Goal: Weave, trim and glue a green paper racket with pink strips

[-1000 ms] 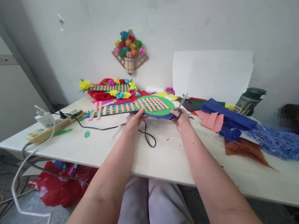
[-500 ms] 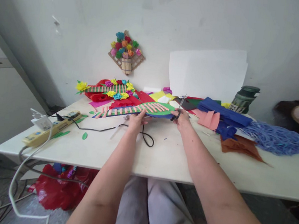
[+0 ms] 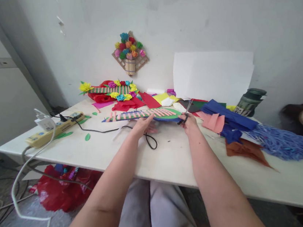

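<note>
A: Your left hand (image 3: 144,123) pinches the near edge of the craft (image 3: 165,113), the green-and-blue piece with pink strips. You hold it nearly flat, just above the table (image 3: 178,164), at the centre of the frame.

B: Your right hand (image 3: 191,122) is clamped on the scissors (image 3: 186,110), just right of centre, at the craft's round end. The blades point up and away. I cannot tell whether they are parted.

A: Your hands are apart, one on each side of that round end. I'd judge you are trimming its rim.

B: Agreed. A cut here would call for you to turn the craft with your left hand so the rim meets the blades, and to keep it level.

A: Mind the black cable (image 3: 150,141) lying just below your left hand, and the blue paper (image 3: 229,117) to the right of the scissors.
</note>
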{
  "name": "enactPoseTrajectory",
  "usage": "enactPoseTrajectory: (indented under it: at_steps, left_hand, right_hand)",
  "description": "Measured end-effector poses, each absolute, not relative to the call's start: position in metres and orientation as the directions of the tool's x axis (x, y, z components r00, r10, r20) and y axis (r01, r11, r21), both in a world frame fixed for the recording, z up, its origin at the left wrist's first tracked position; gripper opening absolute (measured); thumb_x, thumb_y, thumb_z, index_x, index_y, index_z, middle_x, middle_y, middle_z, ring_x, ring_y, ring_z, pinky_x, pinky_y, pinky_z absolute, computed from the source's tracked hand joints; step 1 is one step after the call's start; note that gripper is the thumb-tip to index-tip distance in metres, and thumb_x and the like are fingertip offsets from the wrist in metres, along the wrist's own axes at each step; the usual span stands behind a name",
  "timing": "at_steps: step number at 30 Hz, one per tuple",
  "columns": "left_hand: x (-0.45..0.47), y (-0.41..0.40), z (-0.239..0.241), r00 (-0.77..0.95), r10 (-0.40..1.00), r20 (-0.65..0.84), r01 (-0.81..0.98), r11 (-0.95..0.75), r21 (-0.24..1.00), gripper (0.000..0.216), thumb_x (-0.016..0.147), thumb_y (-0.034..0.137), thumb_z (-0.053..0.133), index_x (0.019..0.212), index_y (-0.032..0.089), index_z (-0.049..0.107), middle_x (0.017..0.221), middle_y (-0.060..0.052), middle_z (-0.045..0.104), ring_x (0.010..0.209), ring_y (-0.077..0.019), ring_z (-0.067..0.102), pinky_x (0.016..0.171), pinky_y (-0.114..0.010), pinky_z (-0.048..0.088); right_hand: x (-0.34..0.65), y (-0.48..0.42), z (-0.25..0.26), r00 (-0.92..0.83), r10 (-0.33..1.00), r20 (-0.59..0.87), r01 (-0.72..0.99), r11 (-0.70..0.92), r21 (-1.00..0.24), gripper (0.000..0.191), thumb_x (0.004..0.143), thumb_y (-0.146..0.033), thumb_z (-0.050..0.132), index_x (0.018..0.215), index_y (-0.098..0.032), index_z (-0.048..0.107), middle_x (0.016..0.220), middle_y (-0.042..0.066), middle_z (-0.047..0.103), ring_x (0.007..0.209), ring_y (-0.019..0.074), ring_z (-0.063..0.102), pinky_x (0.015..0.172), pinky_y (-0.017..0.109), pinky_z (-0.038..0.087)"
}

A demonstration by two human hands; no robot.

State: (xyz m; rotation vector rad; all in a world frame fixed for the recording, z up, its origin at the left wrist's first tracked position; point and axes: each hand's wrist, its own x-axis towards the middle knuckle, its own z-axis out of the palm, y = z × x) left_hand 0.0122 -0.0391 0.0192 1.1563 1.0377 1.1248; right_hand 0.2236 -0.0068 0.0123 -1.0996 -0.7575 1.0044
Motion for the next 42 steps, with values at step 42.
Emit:
enactPoseTrajectory:
  at_steps: [42]
  left_hand:
    - [-0.004, -0.026, 0.018, -0.079, 0.897, 0.435, -0.145, -0.442, 0.885, 0.038, 0.073, 0.044, 0.058, 0.052, 0.016, 0.043, 0.041, 0.005, 0.038, 0.034, -0.0035, 0.029, 0.035, -0.018, 0.019]
  right_hand:
    - [0.190, -0.054, 0.051, -0.604, 0.797, 0.001, 0.193, 0.148, -0.970, 0.032, 0.064, -0.040, 0.065, 0.077, -0.011, 0.058, 0.044, 0.000, 0.057, 0.033, 0.0081, 0.045, 0.030, 0.017, 0.036]
